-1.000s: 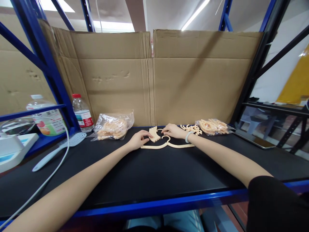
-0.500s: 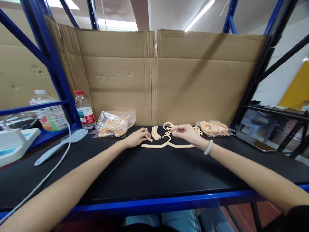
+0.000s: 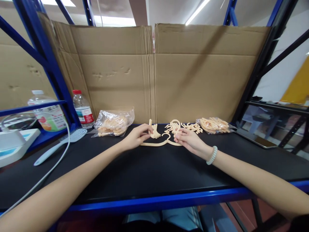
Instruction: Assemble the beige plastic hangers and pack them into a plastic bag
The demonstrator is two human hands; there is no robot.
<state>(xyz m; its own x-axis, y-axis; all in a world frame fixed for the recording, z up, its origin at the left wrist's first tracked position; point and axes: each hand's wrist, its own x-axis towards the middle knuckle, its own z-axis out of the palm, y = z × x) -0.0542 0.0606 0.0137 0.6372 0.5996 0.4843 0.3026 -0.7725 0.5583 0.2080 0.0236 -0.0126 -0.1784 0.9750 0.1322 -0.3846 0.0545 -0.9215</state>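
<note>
hanger hook [image 3: 175, 121] partly hidden by right hand [image 3: 188, 139], sleeve cropped

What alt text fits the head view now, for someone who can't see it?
A person's left hand pinches a beige strip and their right hand a beige hooked piece, above a black table. A beige hanger lies by the hands, with two clear bags of beige parts to either side, before cardboard panels.

1 pale-green ridged bracelet [image 3: 212, 156], light-blue jeans [image 3: 180, 217], black right sleeve [image 3: 300, 223].
</note>
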